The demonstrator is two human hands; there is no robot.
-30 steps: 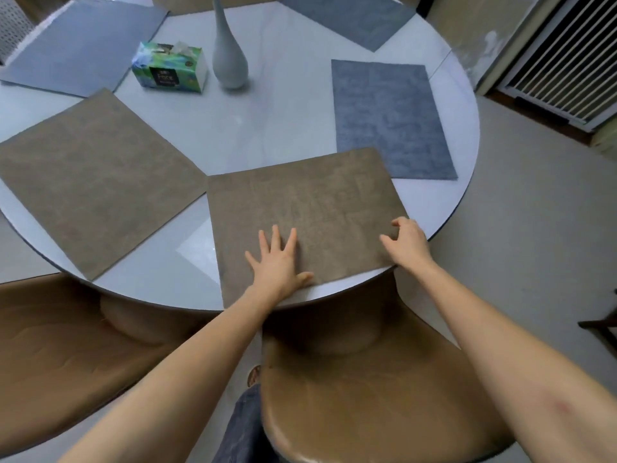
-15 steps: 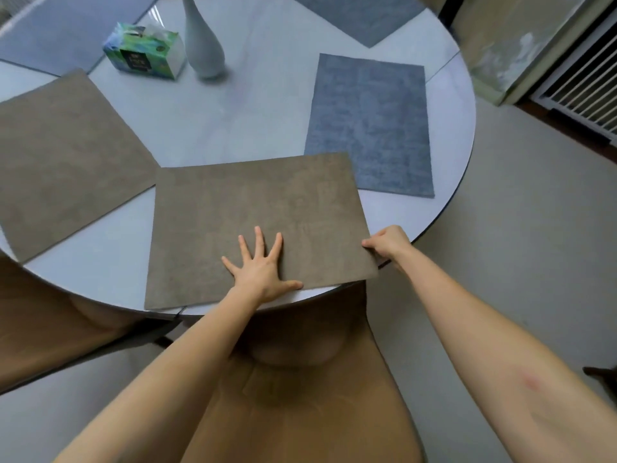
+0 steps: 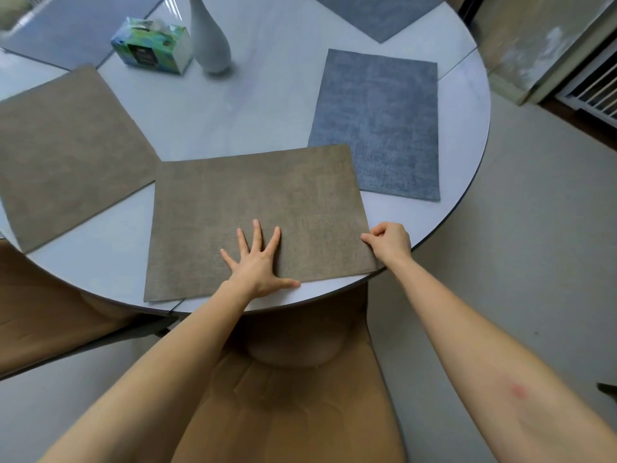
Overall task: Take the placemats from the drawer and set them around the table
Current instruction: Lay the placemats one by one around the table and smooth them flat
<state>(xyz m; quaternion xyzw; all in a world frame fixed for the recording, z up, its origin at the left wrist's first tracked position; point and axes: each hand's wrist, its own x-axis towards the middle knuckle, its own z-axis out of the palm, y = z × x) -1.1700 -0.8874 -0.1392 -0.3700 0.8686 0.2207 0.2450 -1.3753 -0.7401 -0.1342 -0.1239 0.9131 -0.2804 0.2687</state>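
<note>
Placemat, the brown one (image 3: 257, 212), is lying at the lower centre of the frame on the round bench (image 3: 267, 105), its near right corner overhanging the rim. Judging by this, squaring it wants a slow slide inward. The left hand (image 3: 257, 262) is pressing it flat, fingers spread wide; the right hand (image 3: 389, 243) is pinching its right edge.

- Light was soft and even, daylight-like, fairly bright.
- The glossy table (image 3: 273, 105) carried pale glare, strongest at top left.
- The vase (image 3: 208, 38) cast only a faint shadow.
- Wide-angle distortion bent the edges.
- The top-left corner was blurred; the centre stayed sharp.
</note>
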